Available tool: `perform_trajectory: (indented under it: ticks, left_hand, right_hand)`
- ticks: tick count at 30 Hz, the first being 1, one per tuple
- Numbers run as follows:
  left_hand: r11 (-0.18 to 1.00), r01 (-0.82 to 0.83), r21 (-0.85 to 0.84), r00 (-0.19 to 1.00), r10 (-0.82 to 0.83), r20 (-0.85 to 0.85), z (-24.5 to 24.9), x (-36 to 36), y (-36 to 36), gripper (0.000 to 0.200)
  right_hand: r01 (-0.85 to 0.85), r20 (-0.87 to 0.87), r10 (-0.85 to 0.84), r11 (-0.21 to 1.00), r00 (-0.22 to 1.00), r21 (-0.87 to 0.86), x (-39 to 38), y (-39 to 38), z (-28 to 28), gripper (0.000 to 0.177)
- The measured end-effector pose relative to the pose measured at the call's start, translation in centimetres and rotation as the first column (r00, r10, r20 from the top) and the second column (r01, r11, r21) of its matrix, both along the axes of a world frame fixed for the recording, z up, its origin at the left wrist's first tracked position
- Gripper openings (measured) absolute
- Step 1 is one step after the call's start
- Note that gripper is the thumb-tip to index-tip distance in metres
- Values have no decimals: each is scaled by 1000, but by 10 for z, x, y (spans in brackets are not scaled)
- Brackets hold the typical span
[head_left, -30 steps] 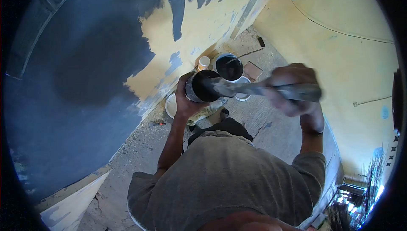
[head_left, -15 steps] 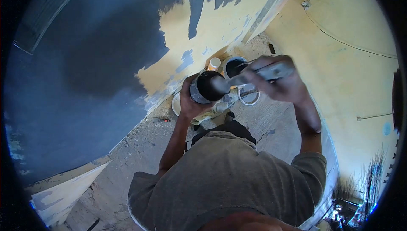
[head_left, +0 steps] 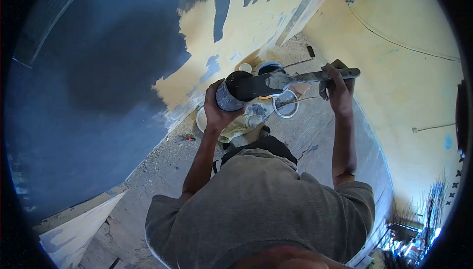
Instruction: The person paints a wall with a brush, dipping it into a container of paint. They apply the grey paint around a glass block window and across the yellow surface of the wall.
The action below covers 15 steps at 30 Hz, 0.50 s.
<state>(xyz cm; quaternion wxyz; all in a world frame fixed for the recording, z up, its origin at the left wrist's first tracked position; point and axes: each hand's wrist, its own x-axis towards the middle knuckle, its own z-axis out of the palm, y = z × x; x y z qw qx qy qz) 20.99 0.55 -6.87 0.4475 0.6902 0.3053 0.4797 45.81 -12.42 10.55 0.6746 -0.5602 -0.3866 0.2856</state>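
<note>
My left hand (head_left: 217, 115) is wrapped around a paint-smeared pot (head_left: 226, 99), its dark mouth tipped toward the right. A wide paintbrush (head_left: 270, 83) reaches from my right hand (head_left: 339, 87) across to the pot. The brush lies nearly level, its dark, paint-coated bristles right at the pot's rim. My right fingers close on its grey handle, whose end sticks out beyond them. On the left, the wall (head_left: 123, 71) wears dark grey-blue paint, with a pale yellow patch (head_left: 202, 32) left between ragged strokes.
Beyond the brush, a bucket (head_left: 270, 65) of dark paint stands on the floor, a stick across it. Nearer lies a white-rimmed lid or tub (head_left: 287, 113). A white container (head_left: 245, 67) sits by the wall. A red-tipped tool (head_left: 186, 139) rests on the concrete floor (head_left: 325, 145).
The brush has swung from a steep, blurred pose over the pot to nearly level. My right hand has moved right and now holds the handle nearer its end. The pot has shifted slightly left and up.
</note>
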Motion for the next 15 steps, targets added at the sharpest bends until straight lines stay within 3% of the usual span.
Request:
perform_trajectory:
  ticks: [2, 12, 15]
  left_hand:
    - [998, -35, 59, 997, 39, -69, -3, 0, 3, 79]
    - [996, -85, 27, 994, 87, -63, -16, -8, 10, 82]
    - [993, -93, -68, 995, 96, 40, -13, -10, 10, 79]
  right_hand:
    - [21, 36, -20, 999, 999, -43, 7, -6, 4, 16]
    - [76, 23, -75, 996, 997, -35, 15, -6, -4, 17]
    - [127, -97, -129, 992, 987, -24, 18, 1, -21, 16]
